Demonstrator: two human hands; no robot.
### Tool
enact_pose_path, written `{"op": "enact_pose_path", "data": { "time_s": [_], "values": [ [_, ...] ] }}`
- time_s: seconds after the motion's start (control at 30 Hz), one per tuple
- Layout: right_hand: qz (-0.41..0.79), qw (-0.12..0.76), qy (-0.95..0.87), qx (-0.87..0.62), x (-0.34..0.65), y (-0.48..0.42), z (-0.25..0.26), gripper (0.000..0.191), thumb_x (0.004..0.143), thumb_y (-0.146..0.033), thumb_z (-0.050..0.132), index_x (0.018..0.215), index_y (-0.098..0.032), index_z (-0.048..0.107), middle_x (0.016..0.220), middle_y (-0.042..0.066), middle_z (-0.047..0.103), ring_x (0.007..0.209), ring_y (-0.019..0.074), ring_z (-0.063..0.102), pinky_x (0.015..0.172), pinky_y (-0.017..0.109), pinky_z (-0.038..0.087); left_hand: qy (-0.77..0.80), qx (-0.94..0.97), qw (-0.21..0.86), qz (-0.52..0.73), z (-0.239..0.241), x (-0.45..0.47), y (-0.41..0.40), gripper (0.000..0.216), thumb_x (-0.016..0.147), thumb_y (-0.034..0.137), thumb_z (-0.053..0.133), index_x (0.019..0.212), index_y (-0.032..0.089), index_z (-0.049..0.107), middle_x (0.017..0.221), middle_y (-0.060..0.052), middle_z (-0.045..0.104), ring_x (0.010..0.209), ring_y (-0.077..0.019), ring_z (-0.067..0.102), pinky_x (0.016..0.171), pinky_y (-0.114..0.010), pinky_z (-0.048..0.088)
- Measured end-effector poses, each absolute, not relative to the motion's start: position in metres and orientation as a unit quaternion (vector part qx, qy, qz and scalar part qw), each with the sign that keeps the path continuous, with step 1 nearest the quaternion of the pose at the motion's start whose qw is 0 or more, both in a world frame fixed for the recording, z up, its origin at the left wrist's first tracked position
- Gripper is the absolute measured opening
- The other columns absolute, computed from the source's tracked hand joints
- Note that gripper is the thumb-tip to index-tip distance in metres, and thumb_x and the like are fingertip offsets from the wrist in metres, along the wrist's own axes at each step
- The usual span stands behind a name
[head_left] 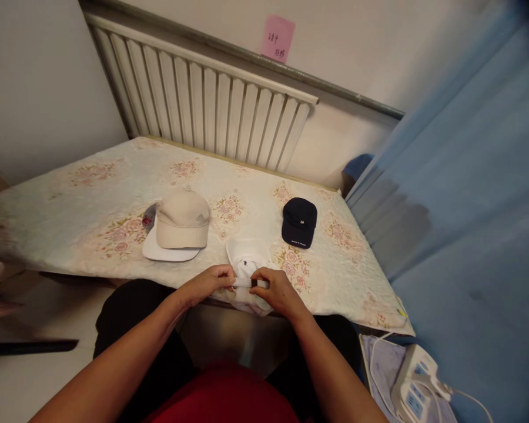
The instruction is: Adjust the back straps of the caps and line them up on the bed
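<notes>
At the near edge of the table, a white cap [250, 252] lies with its brim pointing away from me and a small dark mark on it. Its white back strap [242, 282] is stretched between my hands. My left hand [216, 283] pinches the strap's left part. A dark piece [254, 284] on the strap sits by the fingers of my right hand [278, 289], which are closed on the right part. Farther left, a beige cap [183, 217] rests on a white-brimmed cap [171, 252], with a grey one [149, 216] partly showing behind. A navy cap [300, 220] lies to the right.
A floral cover [247, 205] spreads over the table. Behind it stands a white radiator [207, 100], with a pink note [278, 39] on the wall above. A blue curtain [476, 205] hangs at right, near a power strip [417, 385] with cords.
</notes>
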State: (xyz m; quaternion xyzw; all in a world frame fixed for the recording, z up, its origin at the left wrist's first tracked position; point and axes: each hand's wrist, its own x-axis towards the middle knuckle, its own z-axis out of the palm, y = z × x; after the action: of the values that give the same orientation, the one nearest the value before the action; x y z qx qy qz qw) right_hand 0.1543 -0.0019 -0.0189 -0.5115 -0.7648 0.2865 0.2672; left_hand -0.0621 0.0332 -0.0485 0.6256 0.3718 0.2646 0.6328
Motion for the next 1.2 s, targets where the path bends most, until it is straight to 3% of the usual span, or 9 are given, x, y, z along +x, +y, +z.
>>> {"op": "enact_pose_path", "data": {
  "time_s": [0.13, 0.47, 0.7, 1.2],
  "values": [
    [0.32, 0.254, -0.751, -0.518, 0.163, -0.001, -0.018, 0.022, 0.068, -0.022, 0.067, 0.091, -0.023, 0.065, 0.075, -0.004, 0.063, 0.067, 0.013, 0.056, 0.061, 0.023, 0.039, 0.362, 0.613, 0.649, 0.267, -0.049, -0.063, 0.033, 0.02, 0.074, 0.036, 0.057, 0.067, 0.017, 0.053, 0.066, 0.003, 0.056, 0.062, -0.0121, 0.047, 0.061, -0.023, 0.033],
    [0.514, 0.256, -0.657, -0.488, 0.188, 0.006, -0.021, 0.009, 0.073, -0.016, 0.057, 0.077, -0.017, 0.064, 0.062, -0.003, 0.059, 0.058, 0.0106, 0.053, 0.058, 0.022, 0.039, 0.366, 0.58, 0.676, 0.27, -0.055, -0.063, 0.035, 0.02, 0.069, 0.031, 0.065, 0.067, 0.017, 0.05, 0.073, 0.002, 0.058, 0.065, -0.0119, 0.052, 0.064, -0.023, 0.037],
    [0.517, 0.273, -0.643, -0.495, 0.192, 0.01, -0.03, 0.006, 0.073, -0.019, 0.059, 0.075, -0.016, 0.064, 0.059, -0.002, 0.058, 0.056, 0.01, 0.051, 0.057, 0.022, 0.038, 0.334, 0.579, 0.688, 0.281, -0.049, -0.061, 0.034, 0.02, 0.075, 0.032, 0.058, 0.066, 0.016, 0.051, 0.07, 0.003, 0.052, 0.066, -0.0112, 0.048, 0.067, -0.024, 0.039],
    [0.551, 0.282, -0.619, -0.483, 0.196, 0.009, -0.034, 0.007, 0.073, -0.02, 0.06, 0.075, -0.015, 0.064, 0.056, -0.003, 0.057, 0.053, 0.0096, 0.05, 0.056, 0.022, 0.038, 0.37, 0.661, 0.61, 0.232, -0.056, -0.061, 0.037, 0.016, 0.075, 0.033, 0.054, 0.074, 0.017, 0.051, 0.071, 0.002, 0.055, 0.068, -0.0134, 0.052, 0.067, -0.025, 0.04]
  ]
}}
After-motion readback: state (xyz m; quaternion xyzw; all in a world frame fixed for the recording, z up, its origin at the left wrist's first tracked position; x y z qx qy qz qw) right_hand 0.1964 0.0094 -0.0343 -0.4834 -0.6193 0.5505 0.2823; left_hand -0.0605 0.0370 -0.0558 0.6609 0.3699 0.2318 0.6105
